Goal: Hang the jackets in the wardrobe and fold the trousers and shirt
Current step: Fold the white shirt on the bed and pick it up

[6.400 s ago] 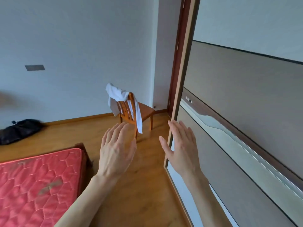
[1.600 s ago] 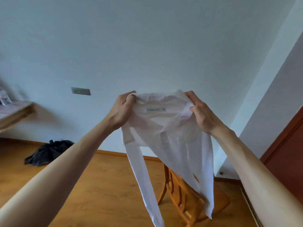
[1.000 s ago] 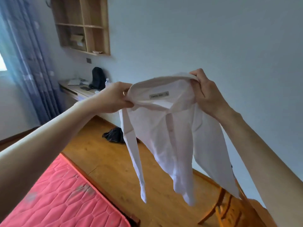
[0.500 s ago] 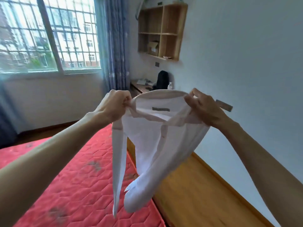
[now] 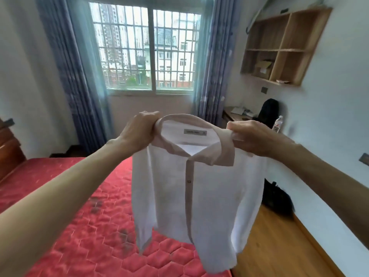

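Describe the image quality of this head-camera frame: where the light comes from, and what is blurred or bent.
Head view: daylight from the window backlights the white shirt, washing its body pale. Wide-angle bending bows the curtains and tilts the wall shelf. Motion blur softens the frame edges and the red mattress; the collar, left hand and right hand stay fairly sharp.

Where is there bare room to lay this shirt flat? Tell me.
The red mattress lies bare to the left of the hanging white shirt, from the dark headboard towards the camera. The floor strip between mattress and wall is narrow, with a black bag at its far end. Both the left hand and right hand grip the collar.
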`<state>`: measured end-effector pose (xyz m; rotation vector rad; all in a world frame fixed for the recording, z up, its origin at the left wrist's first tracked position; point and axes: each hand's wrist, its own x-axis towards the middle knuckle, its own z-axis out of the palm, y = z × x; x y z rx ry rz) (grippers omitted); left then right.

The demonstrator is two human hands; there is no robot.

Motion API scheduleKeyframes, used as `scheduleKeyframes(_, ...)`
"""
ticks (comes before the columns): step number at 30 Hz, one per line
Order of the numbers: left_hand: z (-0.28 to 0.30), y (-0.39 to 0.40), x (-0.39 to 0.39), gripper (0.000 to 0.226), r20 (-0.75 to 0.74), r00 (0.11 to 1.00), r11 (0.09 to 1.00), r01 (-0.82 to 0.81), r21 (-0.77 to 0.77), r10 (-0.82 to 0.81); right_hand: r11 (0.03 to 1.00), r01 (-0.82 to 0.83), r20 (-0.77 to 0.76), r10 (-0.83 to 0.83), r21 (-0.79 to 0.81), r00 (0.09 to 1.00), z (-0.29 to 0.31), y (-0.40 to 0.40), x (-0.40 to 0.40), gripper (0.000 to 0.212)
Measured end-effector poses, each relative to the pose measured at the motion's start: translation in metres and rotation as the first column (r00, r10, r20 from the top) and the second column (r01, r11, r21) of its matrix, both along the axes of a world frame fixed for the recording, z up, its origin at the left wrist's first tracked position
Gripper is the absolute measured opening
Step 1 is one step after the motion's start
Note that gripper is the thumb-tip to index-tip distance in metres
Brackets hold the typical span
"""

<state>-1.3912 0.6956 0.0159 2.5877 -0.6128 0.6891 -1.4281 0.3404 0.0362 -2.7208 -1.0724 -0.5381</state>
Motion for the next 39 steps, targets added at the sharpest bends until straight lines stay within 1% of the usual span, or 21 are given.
scheduleKeyframes(2,-0.006,0.030,0.002,0.018,0.003,0.999,0.996,-0.048,0.070,0.048,0.997,-0.039,-0.021,0.041,0.065,0.999,0.000,0.026,0.018,0.033)
scheduleKeyframes(4,-0.011,0.061,0.005,0.023,-0.012,0.995,0.986,-0.093,0.136,0.095,0.990,-0.024,-0.048,0.031,0.142,0.998,-0.003,0.056,0.030,0.045)
scheduleKeyframes(5,-0.013,0.077,0.007,0.023,-0.020,0.992,0.980,-0.121,0.159,0.126,0.983,0.004,-0.075,0.010,0.186,0.997,-0.005,0.072,0.035,0.044)
scheduleKeyframes(7,-0.017,0.111,0.013,0.013,-0.036,0.976,0.967,-0.207,0.147,0.214,0.966,0.061,-0.114,-0.033,0.253,0.993,-0.011,0.102,0.043,0.032)
scheduleKeyframes(8,-0.020,0.127,0.016,0.006,-0.057,0.969,0.968,-0.236,0.081,0.241,0.954,0.085,-0.112,-0.055,0.286,0.992,-0.013,0.117,0.047,0.025)
scheduleKeyframes(9,-0.023,0.143,0.019,0.003,-0.098,0.968,0.971,-0.236,-0.037,0.232,0.937,0.107,-0.116,-0.072,0.332,0.991,-0.016,0.132,0.050,0.021)
scheduleKeyframes(11,-0.029,0.173,0.024,0.010,-0.222,0.964,0.928,-0.210,-0.307,0.145,0.892,0.131,-0.131,-0.082,0.432,0.988,-0.023,0.163,0.056,0.026)
scheduleKeyframes(12,-0.032,0.186,0.026,0.010,-0.280,0.955,0.898,-0.207,-0.388,0.099,0.872,0.143,-0.126,-0.094,0.469,0.987,-0.028,0.177,0.059,0.031)
scheduleKeyframes(14,-0.037,0.212,0.033,0.014,-0.323,0.945,0.871,-0.196,-0.451,0.045,0.844,0.188,-0.106,-0.156,0.502,0.982,-0.037,0.204,0.066,0.031)
scheduleKeyframes(17,-0.047,0.251,0.038,0.019,-0.264,0.963,0.889,-0.080,-0.450,-0.047,0.839,0.231,-0.017,-0.256,0.492,0.966,-0.047,0.235,0.076,0.033)
scheduleKeyframes(19,-0.056,0.278,0.041,0.018,-0.207,0.970,0.923,0.040,-0.383,-0.128,0.850,0.242,0.031,-0.290,0.468,0.957,-0.054,0.254,0.081,0.041)
scheduleKeyframes(21,-0.066,0.302,0.044,0.035,-0.140,0.983,0.977,0.089,-0.194,-0.118,0.858,0.251,0.047,-0.302,0.448,0.952,-0.061,0.274,0.087,0.049)
scheduleKeyframes(23,-0.077,0.323,0.047,0.056,-0.033,0.998,0.996,0.058,0.071,-0.056,0.865,0.267,0.035,-0.311,0.425,0.950,-0.069,0.292,0.095,0.053)
scheduleKeyframes(24,-0.083,0.332,0.051,0.059,0.005,0.999,0.987,0.050,0.154,-0.052,0.870,0.275,0.035,-0.316,0.409,0.948,-0.072,0.299,0.101,0.053)
scheduleKeyframes(25,-0.089,0.342,0.057,0.056,0.021,0.998,0.982,0.053,0.181,-0.058,0.876,0.283,0.041,-0.324,0.392,0.945,-0.076,0.306,0.107,0.054)
scheduleKeyframes(27,-0.099,0.364,0.071,0.045,-0.001,0.998,0.993,0.061,0.103,-0.061,0.883,0.304,0.051,-0.344,0.359,0.938,-0.083,0.319,0.123,0.057)
scheduleKeyframes(31,-0.113,0.396,0.095,0.056,-0.124,0.992,0.994,-0.022,-0.106,0.009,0.902,0.314,0.075,-0.350,0.297,0.934,-0.099,0.336,0.160,0.060)
scheduleKeyframes(33,-0.110,0.406,0.107,0.055,-0.197,0.980,0.988,-0.062,-0.141,0.033,0.911,0.272,0.048,-0.300,0.309,0.953,-0.106,0.341,0.181,0.056)
scheduleKeyframes(35,-0.105,0.417,0.122,0.051,-0.225,0.971,0.985,-0.109,-0.133,0.077,0.926,0.223,0.004,-0.235,0.303,0.972,-0.114,0.348,0.202,0.053)
scheduleKeyframes(37,-0.102,0.426,0.137,0.045,-0.235,0.966,0.979,-0.143,-0.147,0.105,0.936,0.227,-0.045,-0.224,0.269,0.974,-0.123,0.356,0.226,0.045)
scheduleKeyframes(39,-0.102,0.431,0.152,0.038,-0.223,0.968,0.962,-0.167,-0.214,0.118,0.926,0.268,-0.070,-0.259,0.265,0.963,-0.129,0.366,0.250,0.030)
